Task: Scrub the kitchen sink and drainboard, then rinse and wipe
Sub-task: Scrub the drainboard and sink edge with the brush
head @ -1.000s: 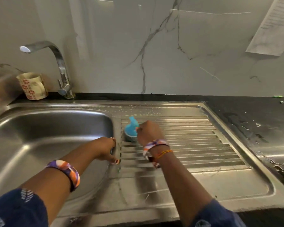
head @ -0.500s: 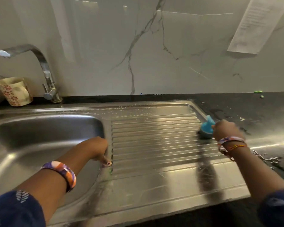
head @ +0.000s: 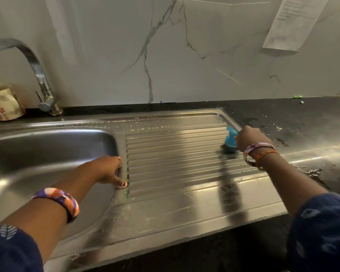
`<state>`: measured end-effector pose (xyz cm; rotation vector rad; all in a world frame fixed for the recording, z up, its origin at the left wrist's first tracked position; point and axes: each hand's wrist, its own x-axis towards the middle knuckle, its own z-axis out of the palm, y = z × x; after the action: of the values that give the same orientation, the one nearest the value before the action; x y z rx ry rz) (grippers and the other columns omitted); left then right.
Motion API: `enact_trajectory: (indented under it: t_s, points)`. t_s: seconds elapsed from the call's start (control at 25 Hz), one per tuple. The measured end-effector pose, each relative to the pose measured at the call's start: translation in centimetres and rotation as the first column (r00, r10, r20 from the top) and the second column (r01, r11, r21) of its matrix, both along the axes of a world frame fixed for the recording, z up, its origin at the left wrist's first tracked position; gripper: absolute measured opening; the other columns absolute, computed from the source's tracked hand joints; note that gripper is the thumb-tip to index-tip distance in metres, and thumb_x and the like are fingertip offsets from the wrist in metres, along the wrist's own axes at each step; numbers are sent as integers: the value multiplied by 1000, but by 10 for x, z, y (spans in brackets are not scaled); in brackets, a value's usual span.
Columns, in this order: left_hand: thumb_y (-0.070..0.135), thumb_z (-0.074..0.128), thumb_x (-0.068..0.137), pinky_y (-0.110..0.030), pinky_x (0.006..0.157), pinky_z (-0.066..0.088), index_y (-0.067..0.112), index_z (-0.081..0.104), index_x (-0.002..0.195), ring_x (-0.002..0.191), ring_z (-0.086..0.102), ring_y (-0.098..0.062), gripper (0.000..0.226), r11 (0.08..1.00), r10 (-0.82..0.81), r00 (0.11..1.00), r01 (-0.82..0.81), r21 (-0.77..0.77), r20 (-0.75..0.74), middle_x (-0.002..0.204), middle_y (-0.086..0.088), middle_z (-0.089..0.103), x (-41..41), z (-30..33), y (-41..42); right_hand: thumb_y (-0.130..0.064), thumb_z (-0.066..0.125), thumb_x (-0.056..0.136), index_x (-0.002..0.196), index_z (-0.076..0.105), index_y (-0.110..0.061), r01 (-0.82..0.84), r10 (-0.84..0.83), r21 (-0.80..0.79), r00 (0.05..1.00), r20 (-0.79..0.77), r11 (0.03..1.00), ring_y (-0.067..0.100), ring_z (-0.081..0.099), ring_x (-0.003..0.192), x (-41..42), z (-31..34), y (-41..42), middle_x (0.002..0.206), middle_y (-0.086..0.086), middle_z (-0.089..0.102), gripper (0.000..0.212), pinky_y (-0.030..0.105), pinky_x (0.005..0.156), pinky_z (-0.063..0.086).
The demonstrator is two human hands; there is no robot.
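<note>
The right hand [head: 250, 139] has its fingers curled round a blue-handled scrubber [head: 230, 141], whose dark head sits on the ribs at the far right corner of the drainboard [head: 175, 193]. The left hand [head: 106, 169] rests on the ridge between the sink [head: 47, 154] and the drainboard, thumb flat on the steel; the other fingers fold over the bowl's lip, holding nothing.

Soap flecks lie along the back edge of the drainboard.

Risks noted:
- The scrubber works hard against the right edge. An overrun stroke would likely push suds onto the dark counter [head: 302, 118], already wet and spotted.
- The bracing hand bears on wet, soapy steel and could slip toward the bowl.
- Residue may stay lodged in the rib grooves if strokes run across rather than along them.
- The patterned mug [head: 3, 103] beside the tap [head: 41, 81], at the back left, could catch rinse splash.
</note>
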<state>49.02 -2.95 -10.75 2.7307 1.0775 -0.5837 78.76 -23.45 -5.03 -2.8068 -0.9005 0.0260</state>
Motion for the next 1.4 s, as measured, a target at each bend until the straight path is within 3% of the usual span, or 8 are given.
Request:
enact_trajectory:
  t_s: [0.16, 0.32, 0.4, 0.68, 0.84, 1.04, 1.28, 1.4]
  points:
    - [48, 64, 82, -30, 101, 38, 9, 42, 137, 125, 47, -23, 71, 999, 4, 999, -3, -36, 33, 140, -8, 46, -2, -1, 0, -27, 46, 97, 112, 64, -1, -173, 186, 97, 970, -153, 980, 18, 52, 76, -15, -9, 15, 96, 15, 63, 34, 26, 69, 41]
    - [49, 58, 86, -25, 110, 26, 6, 25, 147, 142, 26, -22, 82, 997, -14, 995, 21, -71, 102, 157, -7, 18, -8, -4, -2, -25, 51, 95, 115, 57, 1, 166, -167, 29, 986, 16, 986, 32, 60, 92, 11, -5, -12, 103, 18, 62, 33, 40, 84, 48]
    - [49, 58, 86, -25, 112, 22, 7, 21, 149, 144, 21, -21, 84, 995, -7, 992, 19, -94, 125, 158, -6, 11, -10, -5, -2, -22, 53, 94, 115, 55, 3, 249, -248, 47, 968, -27, 967, 36, 59, 100, 13, 1, -14, 110, 22, 62, 32, 43, 88, 47]
    - [48, 65, 81, -29, 103, 36, 9, 40, 139, 129, 43, -23, 74, 999, 3, 997, 1, -50, 77, 145, -7, 41, -5, -2, 1, -22, 46, 96, 114, 63, -5, -311, 358, 251, 919, -165, 917, 34, 61, 105, -133, -32, 71, 111, 19, 66, 30, 33, 79, 46]
    - [47, 67, 80, -28, 98, 39, 14, 45, 133, 121, 49, -20, 67, 998, 21, 995, -16, -55, 97, 136, -5, 49, -6, -2, 1, -26, 46, 96, 119, 63, -14, -448, 500, 278, 852, -156, 850, 32, 61, 106, -177, -34, 89, 112, 14, 66, 31, 31, 82, 46]
    - [48, 63, 84, -29, 105, 33, 7, 37, 141, 131, 42, -22, 75, 997, 10, 996, -3, -82, 92, 146, -8, 40, -9, -2, -1, -29, 47, 96, 121, 63, -17, -273, 291, 222, 955, -50, 936, 31, 62, 101, -77, -33, 34, 110, 15, 67, 32, 28, 75, 42]
    - [48, 64, 82, -28, 102, 36, 6, 40, 139, 129, 44, -23, 75, 997, -2, 995, 10, -76, 96, 145, -8, 42, -10, 1, -3, -28, 45, 97, 119, 63, -11, 220, -223, 142, 975, 2, 965, 31, 58, 84, 20, -18, -36, 105, 20, 64, 32, 35, 74, 44]
    - [50, 65, 81, -31, 104, 36, 6, 40, 139, 130, 44, -24, 77, 997, 7, 997, -1, -80, 72, 145, -8, 42, -8, 2, 0, -25, 45, 97, 118, 59, -4, 142, -143, 154, 990, 0, 978, 32, 60, 88, -19, -20, -12, 108, 20, 64, 32, 34, 72, 43]
